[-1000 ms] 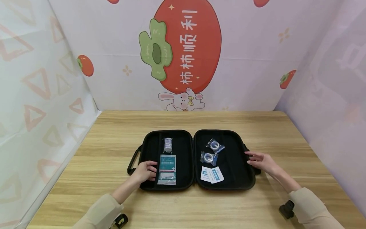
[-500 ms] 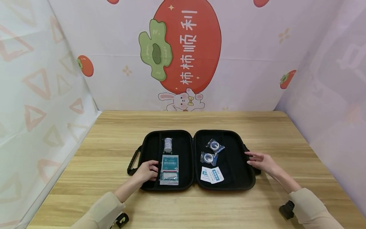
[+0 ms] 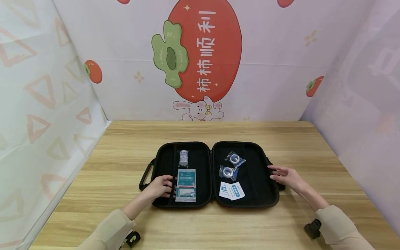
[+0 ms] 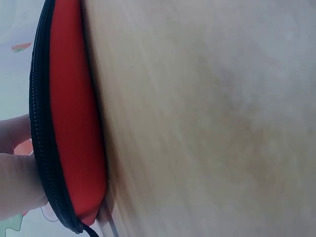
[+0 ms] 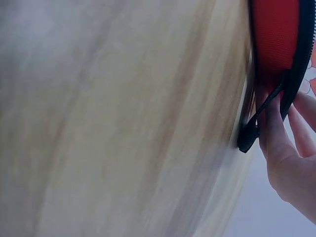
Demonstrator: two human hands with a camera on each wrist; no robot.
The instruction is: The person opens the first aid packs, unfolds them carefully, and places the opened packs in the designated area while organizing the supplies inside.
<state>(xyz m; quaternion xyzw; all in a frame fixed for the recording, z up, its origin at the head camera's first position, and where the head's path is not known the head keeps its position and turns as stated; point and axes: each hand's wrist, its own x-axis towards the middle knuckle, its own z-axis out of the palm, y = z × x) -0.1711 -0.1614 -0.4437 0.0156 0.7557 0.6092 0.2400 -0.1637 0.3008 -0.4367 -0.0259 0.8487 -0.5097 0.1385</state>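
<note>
An unzipped black case [image 3: 204, 194] lies spread on the table, with a red outer shell in both wrist views. My left hand [image 3: 160, 186] reaches over the left half's rim, its fingers hooked under a dark strap [image 3: 175, 156]. Right beside the fingertips lies a teal-and-clear packet [image 3: 186, 184]. Above the packet is a small white-capped bottle [image 3: 183, 158]. My right hand [image 3: 287, 177] pinches the right half's rim, fingers on both sides of the zipper [image 5: 301, 54]. The left fingertips are hidden behind the rim in the left wrist view.
The right half holds two wrapped white rolls [image 3: 234, 159] and a pair of small white packets [image 3: 232, 190]. A carry handle [image 3: 145, 176] sticks out at the case's left. Printed cloth walls [image 3: 268, 86] stand behind and beside the wooden table [image 3: 125, 146].
The teal packet has shifted slightly right, away from the strap. My left fingers have moved a little right and under the strap. My right hand has stayed at the rim.
</note>
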